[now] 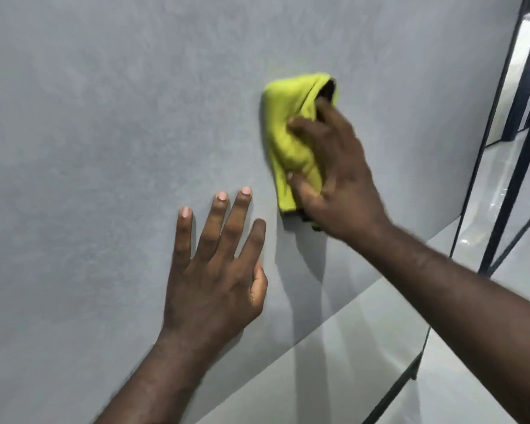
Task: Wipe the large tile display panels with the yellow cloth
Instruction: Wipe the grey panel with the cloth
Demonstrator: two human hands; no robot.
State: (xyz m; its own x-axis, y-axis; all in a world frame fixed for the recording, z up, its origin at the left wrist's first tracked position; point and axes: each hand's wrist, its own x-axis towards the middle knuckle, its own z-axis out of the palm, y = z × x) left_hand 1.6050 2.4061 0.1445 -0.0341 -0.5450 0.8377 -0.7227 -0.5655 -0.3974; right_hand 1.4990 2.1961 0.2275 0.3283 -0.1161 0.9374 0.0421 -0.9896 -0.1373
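Two hands meet one grey panel [104,117], which fills most of the view. Against the panel, the right hand [340,179] grips a bunched yellow cloth [288,130], thumb and fingers curled into its folds, pressing it to the surface. The cloth's long axis runs up and down, and unwiped grey spreads widest to its left. Lower on the panel, just left of the cloth, the left hand [214,270] lies flat, fingers spread and straight, holding nothing.

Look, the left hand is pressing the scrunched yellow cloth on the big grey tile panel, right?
No, it is the right hand pressing the scrunched yellow cloth on the big grey tile panel, as the head view shows. The left hand holds nothing.
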